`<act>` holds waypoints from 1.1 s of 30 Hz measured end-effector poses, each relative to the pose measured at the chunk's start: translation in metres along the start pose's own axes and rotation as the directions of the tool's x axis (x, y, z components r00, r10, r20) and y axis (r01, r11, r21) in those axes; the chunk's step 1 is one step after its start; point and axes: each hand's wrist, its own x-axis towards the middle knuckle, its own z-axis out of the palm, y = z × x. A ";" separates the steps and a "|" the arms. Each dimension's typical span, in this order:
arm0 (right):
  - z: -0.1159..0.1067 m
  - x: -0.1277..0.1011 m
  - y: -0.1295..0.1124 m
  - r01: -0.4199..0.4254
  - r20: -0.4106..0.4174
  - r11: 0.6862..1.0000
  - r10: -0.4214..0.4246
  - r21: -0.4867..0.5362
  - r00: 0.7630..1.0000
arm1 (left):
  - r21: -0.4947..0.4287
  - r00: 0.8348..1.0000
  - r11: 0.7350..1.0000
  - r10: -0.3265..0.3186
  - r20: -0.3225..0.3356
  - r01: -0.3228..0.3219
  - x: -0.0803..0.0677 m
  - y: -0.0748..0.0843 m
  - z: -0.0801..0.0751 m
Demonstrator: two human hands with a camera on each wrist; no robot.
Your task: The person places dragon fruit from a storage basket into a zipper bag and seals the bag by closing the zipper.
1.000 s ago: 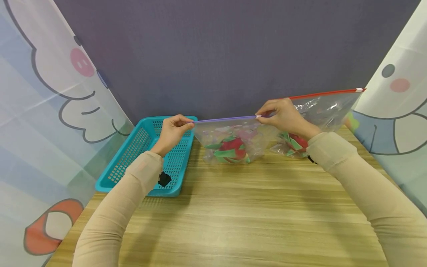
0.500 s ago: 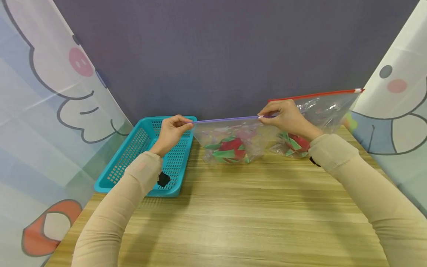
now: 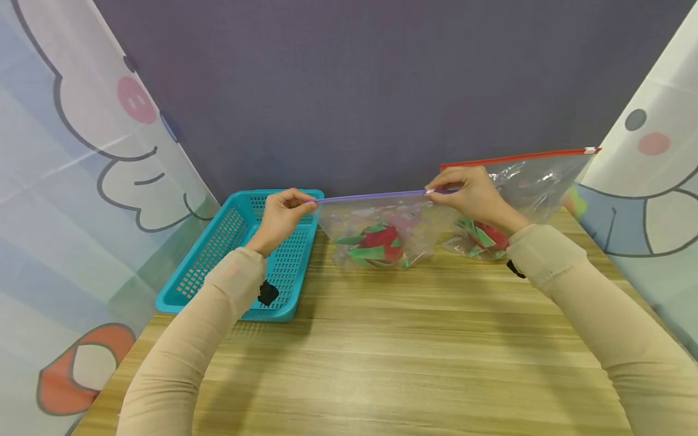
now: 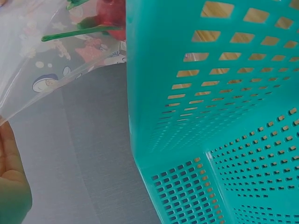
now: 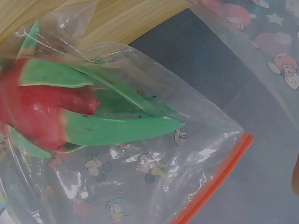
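My left hand [image 3: 278,221] pinches the left end of the purple zip strip on a clear, printed zip bag [image 3: 349,212]. My right hand [image 3: 471,192] pinches the white slider [image 3: 429,191] near the strip's right end. Inside this bag lies a red dragon fruit [image 3: 383,240] with green scales. Behind my right wrist stands a second zip bag [image 3: 551,175] with a red strip, its slider at the far right end. It contains another dragon fruit [image 5: 42,112], seen closely in the right wrist view. In the left wrist view, only part of the left hand [image 4: 11,177] shows.
A teal plastic basket [image 3: 308,266] with perforated walls stands left of the bags, beneath my left hand and forearm. The wooden table [image 3: 371,351] meets a dark grey panel [image 3: 376,97] at the back. Printed curtains hang at both sides.
My right hand and the slider have moved slightly right along the purple strip. My left hand keeps its hold at the left end, and the fruits stay where they were.
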 end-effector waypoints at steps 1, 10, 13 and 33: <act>-0.001 -0.001 0.000 -0.008 -0.001 1.000 0.008 0.004 1.000 | -0.002 1.000 1.000 0.000 0.000 0.000 0.000 0.000 0.000; -0.004 -0.001 0.000 -0.041 -0.007 0.999 0.041 0.037 0.999 | 0.021 1.000 1.000 0.005 -0.014 -0.005 0.000 0.002 0.000; -0.005 -0.001 0.000 -0.041 -0.009 0.999 0.041 0.028 0.999 | 0.020 1.000 1.000 0.000 -0.016 0.000 0.000 0.002 0.000; -0.013 -0.004 0.008 -0.072 -0.011 0.996 0.071 -0.048 0.997 | -0.004 1.000 1.000 0.005 -0.014 -0.006 0.005 -0.003 0.001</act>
